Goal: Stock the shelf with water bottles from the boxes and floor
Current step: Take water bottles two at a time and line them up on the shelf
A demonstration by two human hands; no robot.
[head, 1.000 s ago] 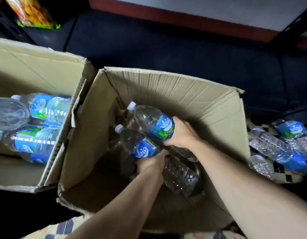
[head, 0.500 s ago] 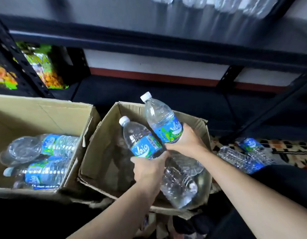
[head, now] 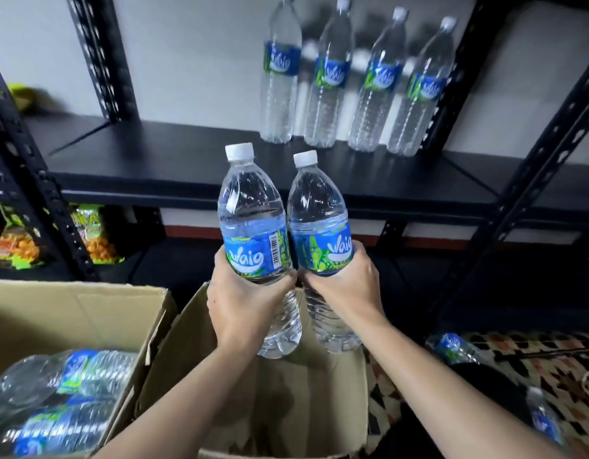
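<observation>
Two clear plastic water bottles are standing upright in the air, side by side and nearly touching. Each is wearing a white screw cap and a blue-and-green label with white lettering. The left bottle [head: 251, 226] is showing a barcode on its label, and the right bottle [head: 318, 220] is sitting slightly lower in the view.

The left hand [head: 243, 303] is wrapping its fingers round the left bottle at and below the label, gripping it firmly. The right hand [head: 346, 286] is gripping the right bottle in the same way, its thumb lying across the lower edge of the label. Both bottle bases are hanging below the hands, over the open middle box [head: 174, 366].

Beyond the caps, a black shelf [head: 187, 160] is running across the view, and four bottles [head: 281, 77] of the same kind are standing upright in a row at its back right, close together. Black perforated posts [head: 101, 54] are rising at the sides against a pale wall [head: 187, 44].

To the left, a second cardboard box [head: 71, 313] is holding several bottles lying on their sides [head: 64, 392], blurred. On a lower shelf at the left, bright snack bags [head: 94, 236] are showing. At the right, two more bottles [head: 452, 349] are lying on a patterned mat [head: 534, 359] on the floor.
</observation>
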